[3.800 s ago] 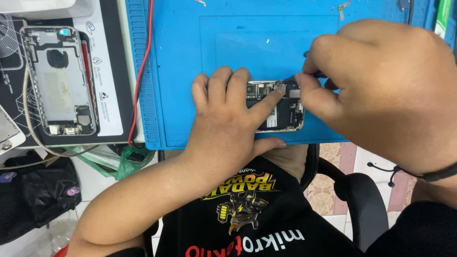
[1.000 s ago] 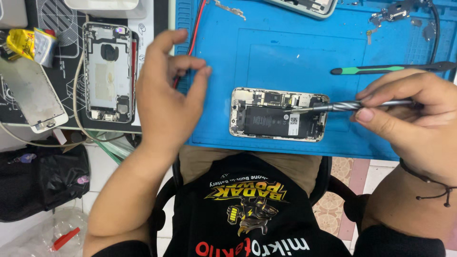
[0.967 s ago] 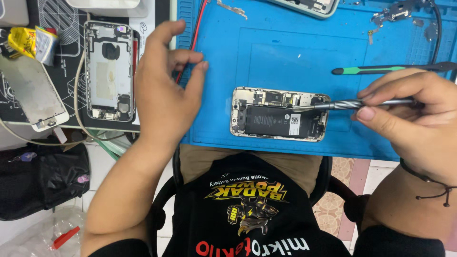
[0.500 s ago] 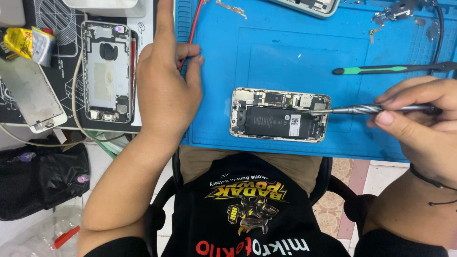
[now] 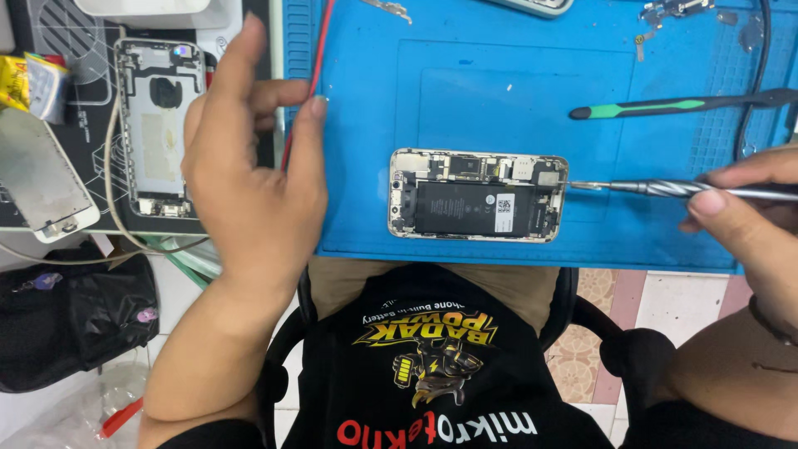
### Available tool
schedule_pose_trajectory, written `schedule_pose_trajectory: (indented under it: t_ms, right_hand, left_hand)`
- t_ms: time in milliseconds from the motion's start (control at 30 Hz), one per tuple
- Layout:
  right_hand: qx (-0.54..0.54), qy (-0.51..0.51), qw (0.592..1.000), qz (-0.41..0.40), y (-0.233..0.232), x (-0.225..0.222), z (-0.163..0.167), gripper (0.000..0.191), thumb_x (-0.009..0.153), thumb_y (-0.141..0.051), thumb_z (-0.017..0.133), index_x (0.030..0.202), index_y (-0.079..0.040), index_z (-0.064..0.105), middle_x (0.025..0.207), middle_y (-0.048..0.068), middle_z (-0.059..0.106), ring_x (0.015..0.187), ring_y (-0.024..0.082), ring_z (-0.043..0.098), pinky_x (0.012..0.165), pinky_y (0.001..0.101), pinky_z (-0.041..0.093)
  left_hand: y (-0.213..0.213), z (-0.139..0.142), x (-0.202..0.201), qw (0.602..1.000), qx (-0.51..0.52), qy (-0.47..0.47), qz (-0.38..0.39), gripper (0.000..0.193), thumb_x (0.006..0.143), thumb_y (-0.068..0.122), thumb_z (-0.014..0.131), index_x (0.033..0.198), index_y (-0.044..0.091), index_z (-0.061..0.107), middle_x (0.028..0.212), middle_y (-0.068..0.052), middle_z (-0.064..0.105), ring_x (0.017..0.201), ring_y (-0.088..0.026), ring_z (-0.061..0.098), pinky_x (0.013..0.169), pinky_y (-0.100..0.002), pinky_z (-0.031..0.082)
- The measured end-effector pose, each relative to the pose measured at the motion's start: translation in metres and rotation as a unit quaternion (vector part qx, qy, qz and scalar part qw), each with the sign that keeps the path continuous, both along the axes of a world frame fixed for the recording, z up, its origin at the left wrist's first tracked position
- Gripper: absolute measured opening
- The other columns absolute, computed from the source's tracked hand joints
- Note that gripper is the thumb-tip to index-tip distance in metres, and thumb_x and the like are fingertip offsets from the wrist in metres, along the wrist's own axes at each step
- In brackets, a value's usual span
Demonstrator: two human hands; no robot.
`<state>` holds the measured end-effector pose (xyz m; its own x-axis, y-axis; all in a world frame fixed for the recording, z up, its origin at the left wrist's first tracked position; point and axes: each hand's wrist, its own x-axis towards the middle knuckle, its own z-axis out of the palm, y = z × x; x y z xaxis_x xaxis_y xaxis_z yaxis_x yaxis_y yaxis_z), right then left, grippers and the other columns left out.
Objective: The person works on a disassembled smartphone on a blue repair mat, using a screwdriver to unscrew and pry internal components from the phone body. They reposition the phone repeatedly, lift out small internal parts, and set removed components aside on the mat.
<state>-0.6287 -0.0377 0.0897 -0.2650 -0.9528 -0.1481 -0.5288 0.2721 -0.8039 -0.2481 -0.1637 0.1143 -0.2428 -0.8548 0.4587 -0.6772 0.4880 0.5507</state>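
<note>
A: Step in hand? Looks like screw work on the opened phone (image 5: pixel 478 195). It's lying flat near the front edge of the blue mat (image 5: pixel 515 75), battery and boards showing.

B: Agreed. Right hand (image 5: pixel 748 220) is pinching the metal screwdriver (image 5: pixel 665 189), thumb under, finger over. Tip is sitting at the phone's right end, touching or just short of it, can't tell which.

A: Left hand (image 5: pixel 249 183)?

B: Hovering over the mat's left border, fingers loosely spread, holding nothing I can see. It's near the red wire (image 5: pixel 320 58) and just beside the bare phone housing (image 5: pixel 158 125) on the dark pad.

A: Anything else to log?

B: Green-handled tool (image 5: pixel 665 106) is lying above the driver, untouched. Small loose parts (image 5: pixel 677 10) are sitting at the top right of the mat.

A: Next move, judging only?

B: Probably needing the tip seated squarely in a screw at that end, and the left hand steadying the phone, since it's lying unheld and could slide.
</note>
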Motion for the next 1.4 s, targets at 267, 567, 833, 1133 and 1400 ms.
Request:
schedule_pose_trajectory:
  t_ms: [267,567,833,1133,1400]
  right_hand:
    - [-0.161,0.266,0.923,0.226,-0.048,0.065,0.068,0.016,0.086,0.001,0.082,0.094,0.005,0.069,0.082,0.015,0.068,0.077,0.025,0.071,0.065,0.0330,0.055]
    - [-0.169,0.289,0.902,0.273,-0.069,0.089,0.087,0.017,0.079,0.003,0.085,0.084,0.003,0.069,0.078,0.012,0.068,0.070,0.022,0.070,0.058,0.0314,0.054]
    - [-0.162,0.314,0.891,0.287,-0.071,0.089,0.086,0.017,0.079,0.000,0.086,0.082,0.001,0.069,0.076,0.011,0.068,0.068,0.021,0.070,0.054,0.0309,0.053]
    - [-0.170,0.361,0.864,0.307,-0.074,0.095,0.088,0.016,0.078,-0.008,0.085,0.080,-0.003,0.070,0.071,0.009,0.064,0.064,0.025,0.066,0.054,0.0353,0.052]
    - [-0.131,0.373,0.804,0.444,-0.088,0.090,0.098,0.028,0.077,-0.016,0.068,0.104,-0.006,0.066,0.077,0.009,0.061,0.071,0.031,0.066,0.058,0.0408,0.053]
  left_hand:
    - [0.029,-0.003,-0.045,0.964,0.071,-0.063,-0.250,0.050,0.083,0.033,0.089,0.125,0.013,0.071,0.137,-0.016,0.058,0.127,-0.039,0.048,0.108,-0.052,0.041]
    - [0.035,-0.014,-0.058,0.947,0.093,-0.116,-0.285,0.056,0.078,0.043,0.084,0.127,0.018,0.074,0.143,-0.024,0.047,0.133,-0.044,0.039,0.115,-0.062,0.028]
    - [0.036,-0.014,-0.059,0.948,0.099,-0.116,-0.280,0.053,0.077,0.040,0.085,0.123,0.017,0.076,0.143,-0.023,0.046,0.134,-0.044,0.038,0.115,-0.061,0.028]
    - [0.036,-0.014,-0.060,0.949,0.098,-0.117,-0.277,0.053,0.076,0.040,0.086,0.122,0.016,0.077,0.143,-0.024,0.046,0.133,-0.044,0.039,0.115,-0.061,0.028]
    - [0.037,-0.011,-0.063,0.948,0.092,-0.133,-0.274,0.051,0.073,0.040,0.087,0.119,0.019,0.078,0.139,-0.022,0.049,0.130,-0.042,0.041,0.111,-0.060,0.031]
